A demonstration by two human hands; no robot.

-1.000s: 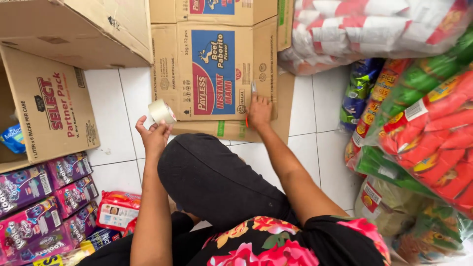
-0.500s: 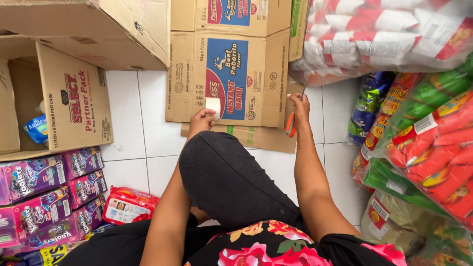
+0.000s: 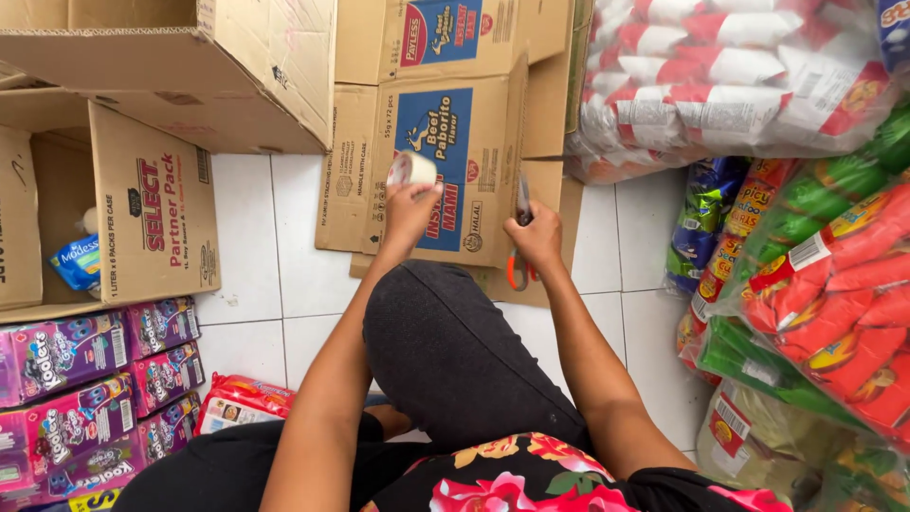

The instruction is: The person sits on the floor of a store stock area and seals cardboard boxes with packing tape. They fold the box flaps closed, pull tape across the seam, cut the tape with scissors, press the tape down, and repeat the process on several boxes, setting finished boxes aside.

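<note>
My left hand [image 3: 406, 213] holds a roll of clear packing tape [image 3: 411, 170] up against a flattened brown cardboard box [image 3: 445, 161] with a blue printed panel. Beside it, my right hand [image 3: 536, 239] grips a pair of scissors with orange handles [image 3: 518, 256], blades pointing up along the edge of the same box. Both arms reach forward over my raised knee in dark trousers [image 3: 455, 351]. The box leans upright on the white tiled floor [image 3: 256, 237] right in front of me.
An open cardboard carton [image 3: 152, 218] lies on its side at left, with pink and purple snack packs [image 3: 85, 389] stacked below it. More cartons [image 3: 190, 76] sit at the top left. Bags of red, green and white snack packets [image 3: 815, 275] pile up along the right.
My left hand has lifted the tape roll higher on the flattened box. My right hand has shifted left and now rests with the scissors against the box edge.
</note>
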